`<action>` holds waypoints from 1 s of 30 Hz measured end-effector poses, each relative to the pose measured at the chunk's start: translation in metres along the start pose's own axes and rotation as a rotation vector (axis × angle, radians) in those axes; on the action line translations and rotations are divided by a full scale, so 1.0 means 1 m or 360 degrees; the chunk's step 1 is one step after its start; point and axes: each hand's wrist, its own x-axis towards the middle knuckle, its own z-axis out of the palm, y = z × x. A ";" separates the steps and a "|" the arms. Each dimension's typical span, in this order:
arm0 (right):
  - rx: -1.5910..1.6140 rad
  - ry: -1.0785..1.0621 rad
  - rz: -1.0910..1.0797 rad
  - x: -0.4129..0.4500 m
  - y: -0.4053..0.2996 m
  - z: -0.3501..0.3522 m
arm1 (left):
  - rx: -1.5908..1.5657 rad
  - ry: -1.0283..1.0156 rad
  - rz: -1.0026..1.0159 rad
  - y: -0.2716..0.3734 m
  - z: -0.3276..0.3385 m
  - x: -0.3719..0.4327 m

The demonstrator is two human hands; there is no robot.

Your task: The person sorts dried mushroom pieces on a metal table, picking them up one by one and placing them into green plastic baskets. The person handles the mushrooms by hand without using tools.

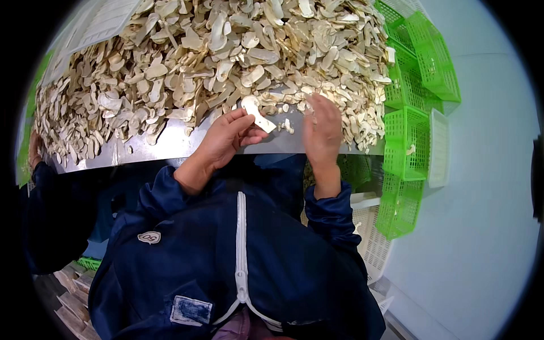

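Between the thumb and fingers of my left hand [231,134] is a pale mushroom slice [257,114], held just above the front part of the metal table [178,138]. My right hand [324,127] is blurred, its fingers raised and pointing away from me beside a heap of small mushroom pieces [357,114]. Whether it has anything in it cannot be made out. A few loose crumbs [287,126] lie on the metal between the two hands. Beyond them a large pile of sliced mushrooms [204,63] covers most of the tabletop.
Green plastic baskets [406,144] line the table's right end, with a white tray [438,148] against them. A white tray [104,23] rests at the far left. Another person's hand [35,146] is at the left edge. White perforated crates [372,242] stand low on my right.
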 end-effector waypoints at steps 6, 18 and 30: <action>0.0000 -0.0164 -0.0273 -0.013 -0.005 0.031 | -0.0084 -0.0070 -0.0034 -0.004 -0.011 -0.008; -0.0027 -0.0204 -0.0261 0.027 -0.024 0.044 | -0.0354 -0.0504 0.0011 -0.006 -0.025 -0.004; 0.0558 -0.0577 0.0530 0.009 -0.074 -0.005 | -0.0923 -0.0731 -0.0198 0.002 -0.012 -0.003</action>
